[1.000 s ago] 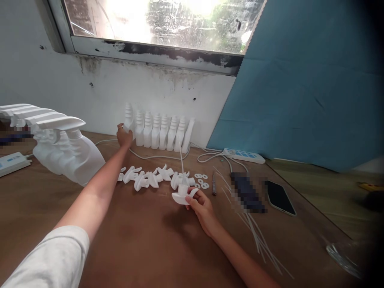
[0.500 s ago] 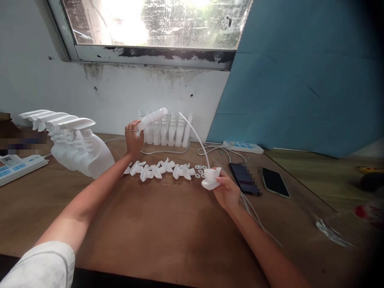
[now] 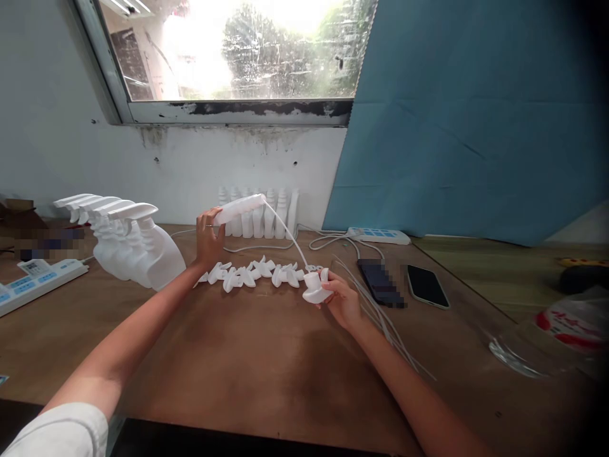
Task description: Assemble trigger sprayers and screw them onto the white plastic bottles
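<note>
My left hand [image 3: 208, 240] is closed round a white plastic bottle [image 3: 241, 207], held tilted with its mouth pointing right. In my right hand [image 3: 344, 299] is a white trigger spray head [image 3: 314, 291], gripped between the fingers above the table. A thin dip tube [image 3: 288, 232] runs up and left from the spray head, and its tip is at the bottle's mouth; whether it is inside I cannot tell. Between my hands, several loose spray heads [image 3: 245, 274] lie in a row. Small white rings [image 3: 312, 268] are partly hidden behind the held spray head.
White bottles [image 3: 246, 226] stand along the wall. Several bottles with spray heads fitted [image 3: 136, 251] are grouped at left. Power strips [image 3: 45, 282] lie left and at the back right. Cables, two phones [image 3: 427, 287] and a clear bottle [image 3: 547, 336] are on the right.
My right hand has brought the spray head slightly left, and the tube's free tip has come to the bottle's mouth. The bottle has levelled somewhat. The camera view has shifted a little.
</note>
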Demonstrator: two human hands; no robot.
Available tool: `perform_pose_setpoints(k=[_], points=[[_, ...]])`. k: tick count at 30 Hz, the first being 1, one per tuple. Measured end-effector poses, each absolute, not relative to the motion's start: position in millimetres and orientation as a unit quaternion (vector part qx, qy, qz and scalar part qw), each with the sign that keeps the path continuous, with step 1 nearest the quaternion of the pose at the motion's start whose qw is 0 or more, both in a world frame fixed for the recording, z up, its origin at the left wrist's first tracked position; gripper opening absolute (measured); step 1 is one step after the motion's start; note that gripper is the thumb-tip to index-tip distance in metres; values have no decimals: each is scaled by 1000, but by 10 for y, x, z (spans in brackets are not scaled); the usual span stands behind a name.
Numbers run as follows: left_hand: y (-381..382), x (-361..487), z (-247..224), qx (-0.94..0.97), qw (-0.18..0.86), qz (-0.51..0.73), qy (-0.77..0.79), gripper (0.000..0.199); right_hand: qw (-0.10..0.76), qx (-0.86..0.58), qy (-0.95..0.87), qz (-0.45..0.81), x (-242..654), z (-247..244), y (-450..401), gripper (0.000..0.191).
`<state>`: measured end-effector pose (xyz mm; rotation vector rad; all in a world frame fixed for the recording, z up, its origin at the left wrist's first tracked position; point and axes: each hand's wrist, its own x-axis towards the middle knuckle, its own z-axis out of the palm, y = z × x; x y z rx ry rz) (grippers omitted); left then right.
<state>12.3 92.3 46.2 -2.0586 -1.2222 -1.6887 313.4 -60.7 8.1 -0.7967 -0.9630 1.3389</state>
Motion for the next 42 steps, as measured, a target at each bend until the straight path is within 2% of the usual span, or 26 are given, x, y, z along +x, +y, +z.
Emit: perform_pose_setpoints(k=[5,9,12,16,20,23,25,28,31,34,36,38,42], points=[[859,110,481,-703,115,-564,-418,39,588,-348,-433,588,3169,164,-617,19],[755,73,465,-721,143,-553,-391,39,579,-348,-442,590,3451,375,-632,27],[589,21,402,-741,168,-534,-371,39,615,-384,-404,558,3850,511,-640,27],[235,-11,271,-779,166,-509,-325,45,706,-438,-341,440,4324,579,-636,28],[-129,98,141,-811,102,-505,-279,55,783,-395,-382,291,4396,787,-656,38],[-351,261,54,-812,-8,-513,-277,52,814,-333,-432,198,4167,1143,-721,44],[-470,369,-2,-800,-95,-514,-295,48,828,-263,-470,154,3914,1413,-779,41],[-583,473,-90,-786,-195,-504,-301,46,792,-235,-555,100,3471,1726,-839,45],[-615,497,-174,-769,-268,-497,-301,43,698,-285,-651,80,3081,1833,-829,36],[-604,476,-228,-742,-327,-494,-314,41,550,-353,-744,140,2825,1751,-759,28],[-594,454,-248,-732,-347,-494,-316,41,480,-367,-770,203,2723,1636,-696,28],[-592,434,-261,-730,-354,-494,-313,40,474,-356,-765,252,2653,1507,-637,31],[-602,413,-234,-739,-359,-494,-285,37,521,-297,-740,304,2525,1291,-587,33]])
